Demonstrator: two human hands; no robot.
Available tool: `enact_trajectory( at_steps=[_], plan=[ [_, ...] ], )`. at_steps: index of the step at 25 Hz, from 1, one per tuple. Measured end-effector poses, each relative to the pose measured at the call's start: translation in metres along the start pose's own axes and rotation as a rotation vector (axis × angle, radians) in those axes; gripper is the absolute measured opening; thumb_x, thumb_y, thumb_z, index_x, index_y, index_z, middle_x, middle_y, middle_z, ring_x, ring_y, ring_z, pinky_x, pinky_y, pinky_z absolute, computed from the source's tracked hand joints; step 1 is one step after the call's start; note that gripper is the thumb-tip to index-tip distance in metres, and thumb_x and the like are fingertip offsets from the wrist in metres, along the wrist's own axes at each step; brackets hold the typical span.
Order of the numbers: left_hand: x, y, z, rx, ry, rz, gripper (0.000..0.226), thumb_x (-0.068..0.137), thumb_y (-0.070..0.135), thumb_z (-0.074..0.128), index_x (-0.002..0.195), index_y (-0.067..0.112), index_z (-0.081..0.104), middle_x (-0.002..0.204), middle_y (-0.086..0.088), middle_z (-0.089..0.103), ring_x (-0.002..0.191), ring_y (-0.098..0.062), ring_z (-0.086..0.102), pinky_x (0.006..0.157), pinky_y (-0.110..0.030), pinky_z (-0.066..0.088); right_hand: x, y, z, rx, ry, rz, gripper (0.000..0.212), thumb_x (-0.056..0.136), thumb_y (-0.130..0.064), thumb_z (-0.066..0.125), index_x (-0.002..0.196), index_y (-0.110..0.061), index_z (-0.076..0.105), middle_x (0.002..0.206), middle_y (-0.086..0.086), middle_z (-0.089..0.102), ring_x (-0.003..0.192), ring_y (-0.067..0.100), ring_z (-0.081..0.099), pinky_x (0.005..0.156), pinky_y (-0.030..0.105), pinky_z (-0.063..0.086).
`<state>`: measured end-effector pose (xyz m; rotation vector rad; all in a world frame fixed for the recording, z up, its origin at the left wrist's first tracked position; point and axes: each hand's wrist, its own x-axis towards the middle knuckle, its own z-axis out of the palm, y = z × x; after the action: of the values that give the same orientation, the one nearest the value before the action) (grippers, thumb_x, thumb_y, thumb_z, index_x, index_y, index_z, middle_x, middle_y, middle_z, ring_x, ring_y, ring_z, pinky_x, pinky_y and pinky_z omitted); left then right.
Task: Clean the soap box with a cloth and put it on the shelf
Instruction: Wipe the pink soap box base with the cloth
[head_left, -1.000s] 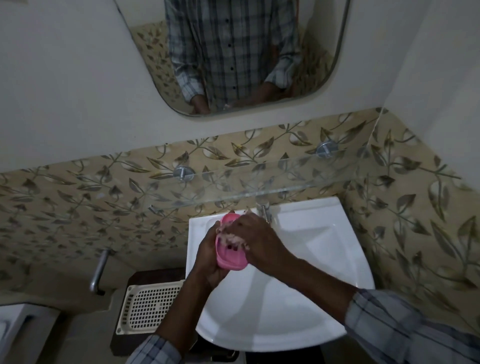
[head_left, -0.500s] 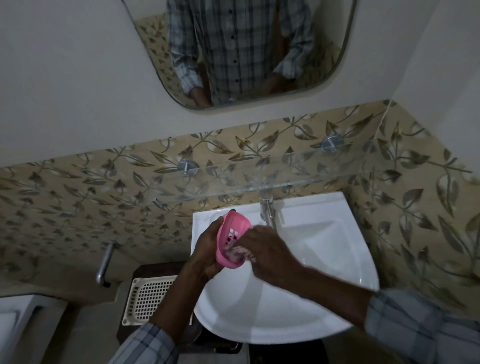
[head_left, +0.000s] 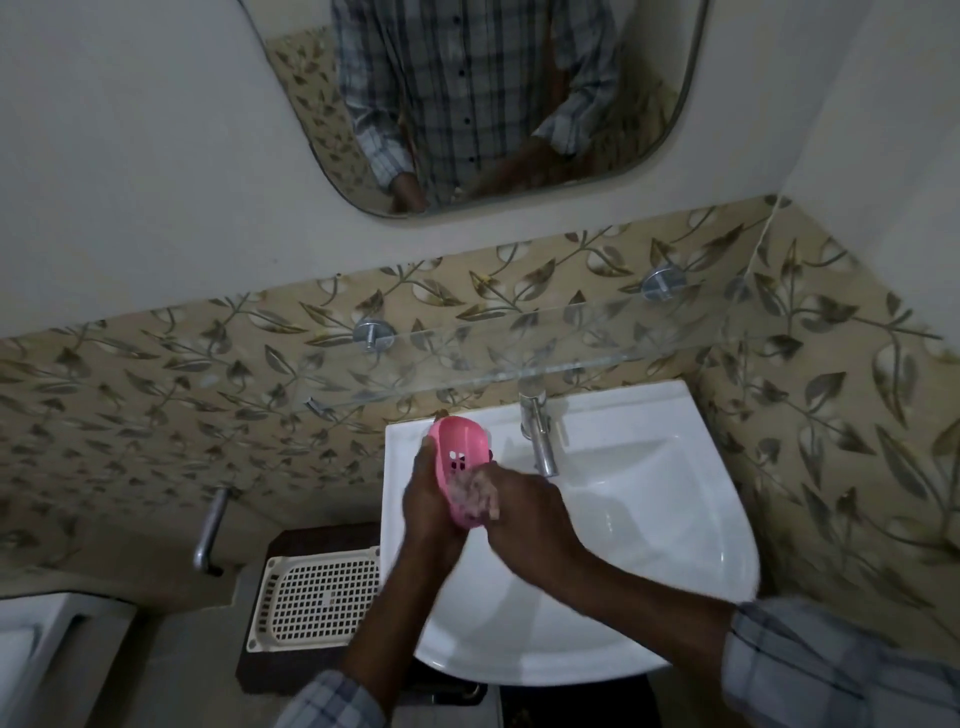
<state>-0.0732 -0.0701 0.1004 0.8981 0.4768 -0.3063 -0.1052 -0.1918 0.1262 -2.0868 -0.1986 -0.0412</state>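
A pink soap box (head_left: 457, 454) with small drain holes is held over the left part of the white sink (head_left: 649, 525), its hollow side facing me. My left hand (head_left: 431, 512) grips it from the left and underneath. My right hand (head_left: 524, 512) pinches a small pale cloth (head_left: 475, 491) and presses it into the lower half of the box. The glass shelf (head_left: 519, 364) runs along the tiled wall just above the sink, on two metal mounts.
A chrome tap (head_left: 540, 436) stands right beside the box. A cream perforated tray (head_left: 317, 597) lies on a dark stand left of the sink. A metal handle (head_left: 210, 532) sticks out of the left wall. A mirror (head_left: 493, 104) hangs above.
My right hand with the cloth has slid from the upper part of the box down to its lower half, uncovering the drain holes. The left hand keeps its hold.
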Motion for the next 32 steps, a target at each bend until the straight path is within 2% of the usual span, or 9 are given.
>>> enact_trajectory(
  at_steps=[2, 4, 7, 10, 12, 15, 21, 27, 32],
  plan=[
    [-0.001, -0.02, -0.003, 0.05, 0.012, 0.155, 0.041, 0.104, 0.041, 0.04, 0.125, 0.024, 0.07, 0.12, -0.015, 0.073, 0.105, -0.028, 0.072, 0.08, -0.036, 0.061, 0.003, -0.009, 0.007, 0.283, 0.121, 0.375, 0.034, 0.079, -0.018, 0.063, 0.114, -0.02, 0.066, 0.104, 0.0, 0.076, 0.099, 0.022, 0.071, 0.082, 0.034, 0.06],
    [-0.003, -0.009, -0.003, 0.044, 0.043, 0.075, 0.048, 0.102, 0.046, 0.039, 0.12, 0.016, 0.073, 0.115, -0.018, 0.074, 0.098, -0.027, 0.074, 0.077, -0.035, 0.061, 0.002, 0.005, 0.003, 0.119, 0.029, 0.128, 0.047, 0.083, -0.02, 0.062, 0.13, -0.021, 0.055, 0.109, 0.001, 0.073, 0.099, 0.019, 0.07, 0.08, 0.027, 0.058],
    [0.0, 0.015, -0.006, 0.012, 0.011, -0.204, 0.074, 0.096, 0.056, 0.042, 0.136, -0.005, 0.051, 0.121, -0.029, 0.062, 0.103, -0.036, 0.065, 0.096, -0.048, 0.051, 0.005, 0.025, -0.03, -0.016, -0.527, -0.2, 0.055, 0.084, -0.004, 0.05, 0.139, -0.011, 0.048, 0.104, 0.012, 0.067, 0.087, 0.019, 0.065, 0.075, 0.029, 0.052],
    [-0.004, 0.014, 0.005, -0.004, 0.038, -0.156, 0.071, 0.097, 0.055, 0.042, 0.134, -0.005, 0.052, 0.112, -0.027, 0.064, 0.1, -0.036, 0.064, 0.094, -0.048, 0.049, 0.006, 0.03, -0.022, -0.237, -0.218, -0.378, 0.057, 0.077, 0.002, 0.058, 0.131, -0.017, 0.055, 0.11, 0.009, 0.072, 0.093, 0.022, 0.066, 0.079, 0.02, 0.052],
    [-0.007, 0.001, 0.011, 0.019, 0.107, 0.056, 0.062, 0.1, 0.05, 0.041, 0.13, -0.002, 0.058, 0.111, -0.023, 0.069, 0.095, -0.03, 0.069, 0.086, -0.041, 0.054, 0.002, 0.011, 0.0, 0.067, 0.05, -0.035, 0.048, 0.073, -0.013, 0.062, 0.117, -0.032, 0.057, 0.102, -0.003, 0.075, 0.085, 0.01, 0.067, 0.069, 0.001, 0.046],
    [-0.012, -0.019, 0.015, 0.032, 0.029, 0.193, 0.051, 0.105, 0.046, 0.035, 0.125, 0.01, 0.064, 0.121, -0.015, 0.073, 0.109, -0.024, 0.071, 0.086, -0.032, 0.059, 0.017, -0.005, 0.015, 0.773, 0.114, 0.409, 0.038, 0.074, -0.019, 0.068, 0.112, -0.024, 0.068, 0.107, -0.001, 0.076, 0.094, 0.011, 0.073, 0.083, 0.022, 0.06],
    [-0.012, 0.011, 0.012, 0.007, 0.017, -0.14, 0.07, 0.101, 0.052, 0.037, 0.135, -0.007, 0.051, 0.117, -0.029, 0.061, 0.097, -0.037, 0.064, 0.09, -0.049, 0.051, 0.014, 0.029, -0.038, -0.311, -0.283, -0.497, 0.061, 0.079, 0.006, 0.061, 0.138, -0.005, 0.05, 0.113, 0.022, 0.068, 0.097, 0.039, 0.066, 0.082, 0.043, 0.057],
    [-0.01, -0.02, 0.023, 0.181, -0.013, 0.381, 0.046, 0.104, 0.045, 0.031, 0.119, 0.037, 0.073, 0.116, 0.006, 0.077, 0.108, -0.011, 0.071, 0.083, -0.024, 0.06, 0.03, -0.015, -0.012, 0.67, 0.072, 0.356, 0.034, 0.076, -0.014, 0.067, 0.109, -0.02, 0.068, 0.095, -0.003, 0.078, 0.09, 0.015, 0.074, 0.074, 0.027, 0.061],
    [-0.004, -0.023, 0.017, 0.616, -0.026, 0.576, 0.077, 0.082, 0.076, 0.052, 0.146, 0.035, 0.036, 0.137, 0.001, 0.051, 0.127, -0.02, 0.058, 0.085, -0.027, 0.058, 0.035, -0.016, -0.027, 0.754, 0.006, 0.374, 0.059, 0.059, -0.017, 0.086, 0.111, -0.02, 0.06, 0.101, 0.002, 0.075, 0.093, 0.018, 0.073, 0.078, 0.042, 0.063]
  ],
)
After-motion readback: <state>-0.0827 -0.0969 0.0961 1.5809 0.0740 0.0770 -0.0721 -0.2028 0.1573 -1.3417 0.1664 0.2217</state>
